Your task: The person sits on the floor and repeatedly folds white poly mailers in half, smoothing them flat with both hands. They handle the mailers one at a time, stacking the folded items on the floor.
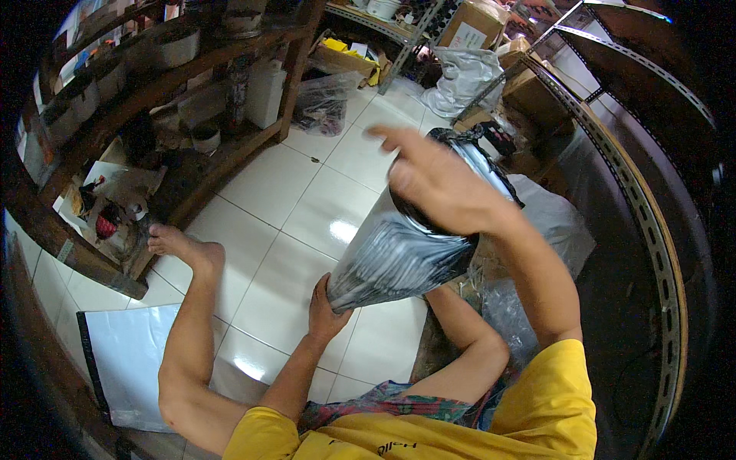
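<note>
A thick fanned stack of whitish-grey plastic bags with black edges stands tilted between my legs, in front of my body. My left hand grips its lower left corner, the fingers partly hidden behind it. Over the upper part of the stack is my right hand, slightly blurred. Its index finger stretches out to the left and the thumb is apart from it, with nothing seen between them. The right palm's underside is hidden, so I cannot tell whether it touches the black edges below.
A flat white plastic bag with a black edge lies on the tiled floor beside my left leg. A dark wooden shelf stands left, a metal rack right. Clear plastic wrapping, a white sack and cardboard boxes lie around.
</note>
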A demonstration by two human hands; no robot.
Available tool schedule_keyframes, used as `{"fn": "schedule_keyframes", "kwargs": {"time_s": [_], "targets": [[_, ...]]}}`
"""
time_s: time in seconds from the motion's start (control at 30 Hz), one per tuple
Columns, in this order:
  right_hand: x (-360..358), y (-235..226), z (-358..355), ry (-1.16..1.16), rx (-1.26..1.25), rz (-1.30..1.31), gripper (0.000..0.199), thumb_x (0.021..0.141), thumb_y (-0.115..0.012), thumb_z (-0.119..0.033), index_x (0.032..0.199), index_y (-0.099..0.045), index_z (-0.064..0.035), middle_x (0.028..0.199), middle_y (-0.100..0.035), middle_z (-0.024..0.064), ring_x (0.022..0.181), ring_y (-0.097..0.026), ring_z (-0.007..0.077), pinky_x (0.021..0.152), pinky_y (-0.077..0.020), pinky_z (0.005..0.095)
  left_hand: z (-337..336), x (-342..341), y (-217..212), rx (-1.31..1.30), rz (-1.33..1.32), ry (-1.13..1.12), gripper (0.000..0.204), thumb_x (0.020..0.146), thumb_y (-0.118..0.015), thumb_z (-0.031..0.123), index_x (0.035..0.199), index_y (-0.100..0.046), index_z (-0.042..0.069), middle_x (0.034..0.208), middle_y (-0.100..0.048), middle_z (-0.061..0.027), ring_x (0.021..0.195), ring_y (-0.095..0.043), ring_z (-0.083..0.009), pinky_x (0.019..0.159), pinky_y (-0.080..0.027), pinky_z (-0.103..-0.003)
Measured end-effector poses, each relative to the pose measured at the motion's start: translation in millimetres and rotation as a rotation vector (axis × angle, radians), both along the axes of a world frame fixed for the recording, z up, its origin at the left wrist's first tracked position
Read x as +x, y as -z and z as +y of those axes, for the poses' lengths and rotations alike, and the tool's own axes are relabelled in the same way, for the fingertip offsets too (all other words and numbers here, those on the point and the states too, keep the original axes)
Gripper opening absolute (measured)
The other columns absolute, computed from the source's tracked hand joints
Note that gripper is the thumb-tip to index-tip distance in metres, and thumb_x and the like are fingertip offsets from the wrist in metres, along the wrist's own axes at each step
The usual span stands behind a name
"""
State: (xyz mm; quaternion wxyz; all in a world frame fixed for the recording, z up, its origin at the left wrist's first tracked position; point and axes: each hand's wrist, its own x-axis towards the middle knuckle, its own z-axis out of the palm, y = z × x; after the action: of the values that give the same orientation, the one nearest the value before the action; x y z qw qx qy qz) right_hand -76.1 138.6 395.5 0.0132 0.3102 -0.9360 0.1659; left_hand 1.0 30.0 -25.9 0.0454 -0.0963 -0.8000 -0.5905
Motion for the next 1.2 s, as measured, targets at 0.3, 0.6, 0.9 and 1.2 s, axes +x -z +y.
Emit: {"fn": "schedule_keyframes", "kwargs": {"time_s": [0.3,0.6,0.9,1.2], "targets": [[2,-21,5,0.055,-0.142,0.106,0.068,0.089,-0.049,-0.041,0.143,-0.04,0.0,0.119,-0.057,0.0229,0.114,-0.055,0.0347,0.102,-0.0424,0.0424,-1,1,-10,0.04,-0.012,0.004,0.098,0.067,-0.082,0.018,0.147,-0.028,0.003,0.14,-0.045,-0.0243,0.127,-0.046,-0.0427,0.106,-0.042,-0.049],[7,-6,12,0.024,0.093,-0.013,0.068,0.094,-0.041,-0.049,0.143,-0.042,-0.0032,0.121,-0.055,0.0188,0.115,-0.053,0.0292,0.104,-0.0402,0.0423,-2,-3,-9,0.072,-0.008,0.018,0.091,0.072,-0.08,0.021,0.146,-0.03,0.001,0.137,-0.048,-0.0254,0.124,-0.05,-0.0423,0.104,-0.043,-0.048],[2,-19,16,-0.068,-0.119,0.139,0.072,0.099,-0.04,-0.056,0.14,-0.044,0.0036,0.131,-0.054,0.0278,0.121,-0.054,0.0396,0.106,-0.0404,0.0443,1,-1,-13,0.017,-0.031,0.025,0.085,0.076,-0.079,0.02,0.144,-0.033,-0.003,0.136,-0.05,-0.0253,0.123,-0.053,-0.0407,0.104,-0.045,-0.045],[-27,85,134,0.041,-0.489,0.271,0.06,0.102,-0.033,-0.048,0.146,-0.041,-0.0087,0.138,-0.053,0.014,0.122,-0.054,0.0248,0.106,-0.0406,0.039,-16,-9,-5,-0.069,-0.204,0.172,0.068,0.088,-0.069,0.02,0.141,-0.033,-0.002,0.123,-0.058,-0.0314,0.117,-0.056,-0.0457,0.099,-0.047,-0.048]]}}
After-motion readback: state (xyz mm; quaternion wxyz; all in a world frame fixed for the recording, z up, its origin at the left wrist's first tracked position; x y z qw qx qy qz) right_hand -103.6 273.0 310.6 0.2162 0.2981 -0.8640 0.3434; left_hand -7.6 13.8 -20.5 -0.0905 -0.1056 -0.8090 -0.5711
